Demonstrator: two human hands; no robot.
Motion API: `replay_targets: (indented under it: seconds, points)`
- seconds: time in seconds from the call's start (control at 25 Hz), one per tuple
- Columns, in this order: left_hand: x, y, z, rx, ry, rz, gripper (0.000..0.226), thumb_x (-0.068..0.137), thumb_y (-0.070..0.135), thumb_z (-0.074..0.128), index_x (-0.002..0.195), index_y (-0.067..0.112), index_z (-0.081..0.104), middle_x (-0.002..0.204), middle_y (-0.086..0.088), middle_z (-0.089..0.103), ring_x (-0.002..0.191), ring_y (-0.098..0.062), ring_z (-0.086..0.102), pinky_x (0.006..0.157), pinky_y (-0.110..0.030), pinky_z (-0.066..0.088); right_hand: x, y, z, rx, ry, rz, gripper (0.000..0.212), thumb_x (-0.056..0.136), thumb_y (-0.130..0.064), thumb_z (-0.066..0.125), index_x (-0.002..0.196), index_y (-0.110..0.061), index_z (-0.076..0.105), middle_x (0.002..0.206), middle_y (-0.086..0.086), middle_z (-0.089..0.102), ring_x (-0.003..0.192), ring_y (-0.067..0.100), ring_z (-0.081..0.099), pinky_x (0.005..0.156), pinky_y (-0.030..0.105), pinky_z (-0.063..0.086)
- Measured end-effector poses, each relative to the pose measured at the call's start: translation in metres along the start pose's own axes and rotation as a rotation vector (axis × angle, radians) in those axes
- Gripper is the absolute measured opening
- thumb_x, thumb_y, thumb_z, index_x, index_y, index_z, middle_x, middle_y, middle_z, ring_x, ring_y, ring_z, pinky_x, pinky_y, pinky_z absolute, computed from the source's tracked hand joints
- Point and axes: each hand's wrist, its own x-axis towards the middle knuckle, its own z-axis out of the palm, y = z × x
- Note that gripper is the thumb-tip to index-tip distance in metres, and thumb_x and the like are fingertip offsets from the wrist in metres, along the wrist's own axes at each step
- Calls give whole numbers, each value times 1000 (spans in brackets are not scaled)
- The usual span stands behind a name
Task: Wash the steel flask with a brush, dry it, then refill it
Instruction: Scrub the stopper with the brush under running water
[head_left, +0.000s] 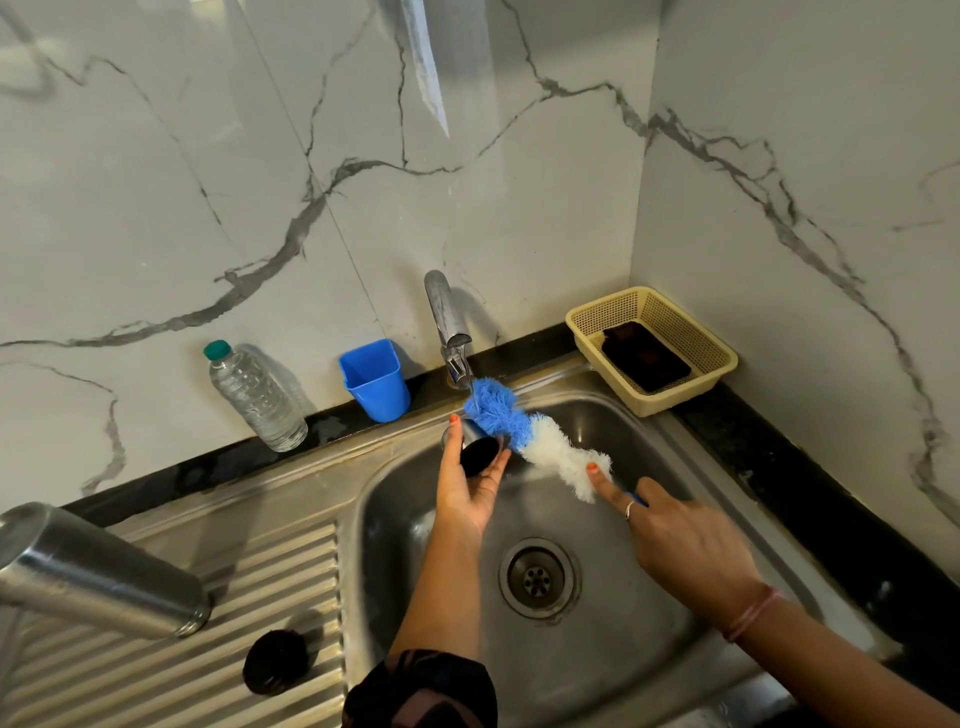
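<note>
L hand (470, 486): fingers curled round small steel cap (475, 449), under tap (449, 332).
R hand (675, 535): grips brush (524, 434) handle.
Flask (98, 571): on drainboard, sink's left edge.

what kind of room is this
Most likely a home kitchen, at the washing-up corner: a steel sink with a ribbed drainboard, a running tap, and marble-look wall tiles behind a dark counter.

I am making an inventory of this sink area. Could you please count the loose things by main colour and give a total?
Steel: 2, the flask on the drainboard and the flask cap in the left hand.
Blue: 2, the cup and the blue and white brush in the right hand.
Clear: 1, the water bottle.
Beige: 1, the basket.
Black: 1, the round lid.
Total: 7
</note>
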Motion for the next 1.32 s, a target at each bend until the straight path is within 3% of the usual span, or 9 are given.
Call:
replay_targets:
  seconds: [0.2, 0.32, 0.48, 0.6, 0.8, 0.96, 1.08, 1.2, 1.32]
  points:
    - [-2, 1, -4, -13, -8, -66, 40, 90, 29, 65, 122, 7, 55, 116, -26, 63, 110, -38, 63, 104, -48, 46, 2, 3, -2, 4, 31, 23, 66, 100, -18, 25, 142, -39, -22, 94, -4, 36, 63, 13, 51, 52, 27, 41]
    - [-6, 3, 3, -87, -39, -30, 39, 88, 25, 67, 121, 7, 56, 118, -27, 63, 104, -38, 67, 94, -48, 54, 1, 1, -1, 8, 37, 7, 66, 101, -18, 25, 142, -39, -23, 94, -4, 34, 64, 12, 51, 48, 25, 35]
    - [-5, 3, 6, -43, -53, -18, 50, 82, 25, 75, 124, 5, 56, 117, -26, 65, 101, -36, 69, 89, -47, 56, 2, 4, 0, 17, 27, 27, 67, 100, -18, 25, 142, -40, -23, 94, -4, 35, 65, 13, 54, 56, 27, 47]
    - [-5, 2, 3, -4, -11, -45, 48, 84, 29, 73, 122, 4, 57, 107, -24, 70, 97, -32, 70, 90, -44, 56, 2, 2, -3, 16, 50, 9, 66, 101, -19, 25, 140, -40, -24, 93, -4, 35, 63, 13, 52, 54, 28, 45]
    - [-10, 4, 3, -63, 5, -55, 40, 85, 25, 70, 117, 5, 56, 119, -25, 61, 110, -34, 63, 91, -39, 54, 4, 5, -4, -17, 20, 18, 63, 101, -19, 23, 141, -38, -23, 94, -3, 36, 64, 12, 52, 55, 27, 46]
    - [-10, 8, 8, -75, -46, -13, 44, 80, 23, 76, 116, 4, 60, 115, -23, 67, 104, -34, 68, 91, -45, 56, 3, 0, -5, -6, 40, 19, 66, 100, -17, 27, 144, -38, -18, 89, -3, 35, 53, 11, 41, 42, 24, 28]
    - [-6, 7, 4, 1, -44, -57, 43, 86, 29, 72, 118, 4, 58, 117, -25, 66, 107, -35, 67, 98, -46, 52, 4, 4, -4, 1, 27, 28, 64, 101, -19, 25, 139, -38, -24, 92, -4, 38, 63, 12, 51, 51, 26, 41]
    - [-5, 7, 1, -12, -13, -76, 41, 88, 28, 69, 118, 4, 55, 118, -25, 63, 115, -35, 62, 102, -42, 48, 3, 5, -4, 6, 41, 30, 65, 101, -19, 24, 139, -39, -25, 91, -4, 38, 66, 13, 53, 51, 26, 38]
    - [-7, 6, 3, -87, 17, -47, 36, 86, 22, 69, 116, 7, 57, 117, -23, 60, 117, -34, 59, 97, -39, 52, 0, 0, -3, 15, 26, 25, 66, 101, -19, 24, 138, -41, -25, 92, -4, 38, 65, 13, 53, 52, 26, 40]
